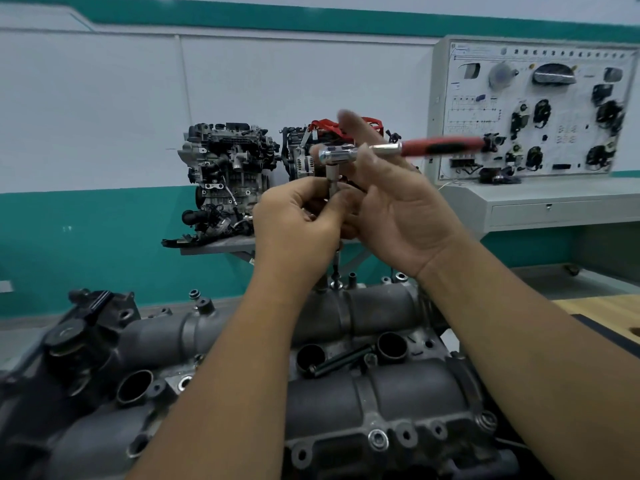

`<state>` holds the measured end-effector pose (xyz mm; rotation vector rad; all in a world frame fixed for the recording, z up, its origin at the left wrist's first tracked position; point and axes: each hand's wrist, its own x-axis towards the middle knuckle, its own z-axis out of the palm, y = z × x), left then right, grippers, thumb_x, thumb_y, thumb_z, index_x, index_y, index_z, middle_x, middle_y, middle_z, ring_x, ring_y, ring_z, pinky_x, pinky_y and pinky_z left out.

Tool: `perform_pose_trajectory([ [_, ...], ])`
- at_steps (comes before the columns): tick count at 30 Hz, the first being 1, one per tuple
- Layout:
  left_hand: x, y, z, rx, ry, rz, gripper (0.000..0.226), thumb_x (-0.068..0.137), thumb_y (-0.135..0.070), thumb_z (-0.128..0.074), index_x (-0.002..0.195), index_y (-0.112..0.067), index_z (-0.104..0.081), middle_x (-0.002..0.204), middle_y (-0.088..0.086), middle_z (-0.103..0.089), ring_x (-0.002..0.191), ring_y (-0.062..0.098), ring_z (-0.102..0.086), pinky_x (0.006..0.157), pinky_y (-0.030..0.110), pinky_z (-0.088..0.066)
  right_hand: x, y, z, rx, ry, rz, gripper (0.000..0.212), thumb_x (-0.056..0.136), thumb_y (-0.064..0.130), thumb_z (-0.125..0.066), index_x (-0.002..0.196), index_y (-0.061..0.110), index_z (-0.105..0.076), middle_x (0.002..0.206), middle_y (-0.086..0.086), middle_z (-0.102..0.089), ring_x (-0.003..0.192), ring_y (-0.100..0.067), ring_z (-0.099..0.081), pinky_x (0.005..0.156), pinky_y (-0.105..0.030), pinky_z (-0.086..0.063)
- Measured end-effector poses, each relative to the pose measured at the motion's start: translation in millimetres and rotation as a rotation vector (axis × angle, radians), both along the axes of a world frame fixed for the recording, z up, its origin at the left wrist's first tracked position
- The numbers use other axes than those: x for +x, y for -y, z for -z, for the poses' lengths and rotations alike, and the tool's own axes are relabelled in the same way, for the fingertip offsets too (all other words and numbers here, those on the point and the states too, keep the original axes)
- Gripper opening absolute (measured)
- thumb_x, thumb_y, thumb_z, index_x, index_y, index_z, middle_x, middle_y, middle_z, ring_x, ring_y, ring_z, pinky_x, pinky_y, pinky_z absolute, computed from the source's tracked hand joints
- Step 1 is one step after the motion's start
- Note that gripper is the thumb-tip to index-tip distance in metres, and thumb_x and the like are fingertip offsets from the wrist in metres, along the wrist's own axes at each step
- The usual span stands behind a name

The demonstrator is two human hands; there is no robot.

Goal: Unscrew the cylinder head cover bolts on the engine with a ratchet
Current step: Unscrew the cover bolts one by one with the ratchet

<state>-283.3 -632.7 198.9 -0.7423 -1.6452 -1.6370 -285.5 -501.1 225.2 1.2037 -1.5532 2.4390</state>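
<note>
Both hands lift the ratchet (349,154) above the cover (346,386): left hand (298,216) pinches its extension, right hand (391,202) steadies the head. Probably freeing a bolt; next, reseat.

Ratchet (349,154) with red handle raised above grey cylinder head cover (363,393), extension pointing down; loose black bolt (341,361) lying on cover.

The ratchet (398,148) handle blurs at centre right; the left hand (298,216) hides its extension's lower end; the engine (311,393) runs off the bottom edge.
</note>
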Motion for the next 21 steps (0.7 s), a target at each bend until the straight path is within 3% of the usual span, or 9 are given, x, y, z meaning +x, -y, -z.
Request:
perform_pose_trajectory([
  [2, -0.2, 1.9, 0.0, 0.015, 0.02, -0.002, 0.006, 0.092, -0.004, -0.075, 0.087, -0.007, -0.077, 0.075, 0.011, -0.076, 0.064, 0.029, -0.075, 0.063, 0.044, -0.064, 1.9, 2.4, 0.0, 0.059, -0.053, -0.008, 0.046, 0.086, 0.038, -0.065, 0.131, 0.03, -0.061, 0.123, -0.011, -0.065, 0.1, -0.03, -0.062, 0.074, -0.037, -0.045],
  [6, 1.3, 2.2, -1.5, 0.005, 0.045, 0.016, 0.013, 0.093, 0.002, -0.07, 0.084, -0.007, -0.075, 0.07, 0.009, -0.074, 0.061, 0.031, -0.074, 0.058, 0.043, -0.064, 0.2, 7.5, -0.4, 0.029, 0.093, 0.082, 0.052, 0.092, 0.058, -0.054, 0.137, 0.033, -0.06, 0.118, -0.01, -0.068, 0.104, -0.032, -0.058, 0.073, -0.038, -0.044],
  [9, 2.1, 2.2, -1.1, 0.0, 0.035, -0.001, 0.008, 0.092, -0.003, -0.074, 0.086, -0.008, -0.076, 0.074, 0.011, -0.076, 0.065, 0.03, -0.075, 0.062, 0.046, -0.064, 0.8, 4.3, 1.2, 0.036, -0.02, 0.053, 0.046, 0.088, 0.037, -0.067, 0.133, 0.032, -0.063, 0.122, -0.013, -0.063, 0.103, -0.032, -0.059, 0.079, -0.042, -0.042],
  [11, 1.6, 2.2, -0.7, 0.013, 0.047, 0.003, 0.005, 0.092, -0.006, -0.075, 0.087, -0.006, -0.076, 0.076, 0.012, -0.076, 0.067, 0.03, -0.076, 0.065, 0.049, -0.064, 4.0, 3.3, 1.1, 0.073, -0.1, 0.022, 0.048, 0.084, 0.031, -0.068, 0.132, 0.027, -0.062, 0.126, -0.013, -0.064, 0.104, -0.031, -0.063, 0.078, -0.041, -0.049],
  [13, 2.2, 2.2, -1.1, 0.003, 0.064, 0.01, 0.005, 0.092, -0.005, -0.074, 0.088, -0.006, -0.076, 0.076, 0.015, -0.075, 0.067, 0.032, -0.075, 0.064, 0.052, -0.064, 4.3, 7.0, -1.4, 0.064, -0.048, 0.065, 0.05, 0.082, 0.041, -0.064, 0.13, 0.025, -0.061, 0.122, -0.011, -0.065, 0.1, -0.028, -0.065, 0.071, -0.036, -0.055],
  [15, 2.3, 1.4, -1.8, 0.001, 0.068, 0.025, 0.008, 0.092, 0.0, -0.072, 0.087, -0.006, -0.076, 0.076, 0.018, -0.074, 0.065, 0.034, -0.074, 0.063, 0.053, -0.064, 4.0, 10.0, 0.0, 0.028, 0.048, 0.124, 0.045, 0.089, 0.054, -0.058, 0.125, 0.028, -0.065, 0.112, -0.008, -0.069, 0.091, -0.025, -0.066, 0.065, -0.031, -0.049],
  [19, 1.0, 0.9, -0.3, -0.01, 0.047, 0.008, 0.007, 0.092, -0.003, -0.073, 0.089, -0.008, -0.077, 0.079, 0.014, -0.075, 0.069, 0.034, -0.075, 0.066, 0.052, -0.064, 4.7, 8.0, 1.2, 0.037, -0.047, 0.123, 0.035, 0.084, 0.043, -0.07, 0.118, 0.033, -0.071, 0.115, -0.01, -0.065, 0.1, -0.03, -0.06, 0.077, -0.04, -0.043],
  [21, 0.8, 1.2, 0.0, -0.005, 0.054, 0.014, 0.008, 0.094, -0.003, -0.072, 0.09, -0.007, -0.077, 0.081, 0.013, -0.076, 0.069, 0.033, -0.075, 0.066, 0.053, -0.064, 5.8, 7.9, -0.4, 0.056, -0.047, 0.106, 0.038, 0.085, 0.053, -0.062, 0.115, 0.033, -0.071, 0.114, -0.006, -0.07, 0.097, -0.026, -0.066, 0.075, -0.039, -0.049],
])
